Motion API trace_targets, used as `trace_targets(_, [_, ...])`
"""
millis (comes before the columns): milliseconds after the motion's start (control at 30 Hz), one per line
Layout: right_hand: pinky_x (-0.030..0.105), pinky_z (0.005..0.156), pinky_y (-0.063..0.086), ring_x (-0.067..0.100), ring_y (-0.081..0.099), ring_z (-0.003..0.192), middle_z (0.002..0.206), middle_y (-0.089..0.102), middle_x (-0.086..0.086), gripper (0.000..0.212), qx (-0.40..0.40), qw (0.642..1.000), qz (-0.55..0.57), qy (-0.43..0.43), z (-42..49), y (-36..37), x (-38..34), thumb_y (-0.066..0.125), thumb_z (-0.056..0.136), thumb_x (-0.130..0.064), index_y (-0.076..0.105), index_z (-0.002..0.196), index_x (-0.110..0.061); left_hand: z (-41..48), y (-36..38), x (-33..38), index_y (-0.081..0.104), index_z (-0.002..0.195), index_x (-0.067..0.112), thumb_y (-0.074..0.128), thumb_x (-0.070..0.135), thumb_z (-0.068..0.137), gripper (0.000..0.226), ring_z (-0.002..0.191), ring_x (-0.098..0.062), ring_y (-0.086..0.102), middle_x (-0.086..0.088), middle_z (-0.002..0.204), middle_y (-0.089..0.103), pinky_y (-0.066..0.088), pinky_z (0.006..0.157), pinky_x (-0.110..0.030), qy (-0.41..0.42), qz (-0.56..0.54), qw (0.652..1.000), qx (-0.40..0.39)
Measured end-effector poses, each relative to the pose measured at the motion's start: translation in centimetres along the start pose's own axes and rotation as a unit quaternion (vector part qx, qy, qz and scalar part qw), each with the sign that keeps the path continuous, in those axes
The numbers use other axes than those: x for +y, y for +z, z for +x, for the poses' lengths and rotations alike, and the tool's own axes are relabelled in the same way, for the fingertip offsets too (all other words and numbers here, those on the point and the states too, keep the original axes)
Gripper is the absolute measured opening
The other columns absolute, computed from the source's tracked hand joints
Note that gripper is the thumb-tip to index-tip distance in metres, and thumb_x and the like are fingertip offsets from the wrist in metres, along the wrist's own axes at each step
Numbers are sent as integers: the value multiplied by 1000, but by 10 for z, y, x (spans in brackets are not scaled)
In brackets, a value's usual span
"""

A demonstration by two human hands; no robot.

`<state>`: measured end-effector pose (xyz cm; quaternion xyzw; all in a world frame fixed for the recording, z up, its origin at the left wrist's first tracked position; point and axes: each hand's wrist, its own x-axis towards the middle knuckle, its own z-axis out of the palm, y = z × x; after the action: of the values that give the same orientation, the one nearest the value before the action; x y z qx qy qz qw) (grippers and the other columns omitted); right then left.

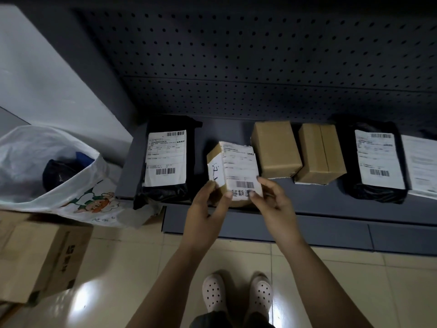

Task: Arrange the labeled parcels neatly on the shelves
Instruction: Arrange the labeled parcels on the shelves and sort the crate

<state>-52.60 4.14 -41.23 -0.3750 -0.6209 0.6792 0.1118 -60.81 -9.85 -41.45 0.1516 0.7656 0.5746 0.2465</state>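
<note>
A small cardboard parcel (pixel 236 166) with a white barcode label sits at the front of the dark bottom shelf (pixel 307 202). My left hand (pixel 208 207) grips its near left corner, and my right hand (pixel 272 200) pinches its near right edge. Left of it lies a black bag parcel (pixel 165 159) with a white label. To its right stand two plain brown boxes (pixel 275 150) (pixel 319 155), then a second black bag parcel (pixel 376 162) and a white-labelled parcel (pixel 423 166) cut off by the frame edge.
A white plastic bag (pixel 59 166) holding dark items sits left of the shelf on a brown carton (pixel 40 259). A perforated back panel (pixel 260 67) rises behind the shelf. My feet in white clogs (pixel 236 292) stand on the tiled floor.
</note>
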Motion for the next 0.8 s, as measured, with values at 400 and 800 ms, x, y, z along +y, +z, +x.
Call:
trace_targets(400, [31, 99, 46, 9, 65, 108, 110, 73, -6, 25, -35, 994, 57, 91, 2, 4, 14, 65, 91, -26, 60, 115, -19, -5, 1, -21, 50, 134, 15, 55, 12, 97, 37, 114, 0, 58, 12, 122, 64, 46, 102, -30, -75, -39, 996, 10])
trace_targets(800, [36, 97, 50, 24, 67, 108, 114, 71, 13, 40, -22, 984, 157, 83, -67, -19, -38, 69, 83, -20, 53, 119, -20, -50, -43, 52, 43, 140, 33, 45, 52, 96, 48, 129, -5, 46, 16, 137, 53, 40, 107, -36, -11, 109, 986, -122])
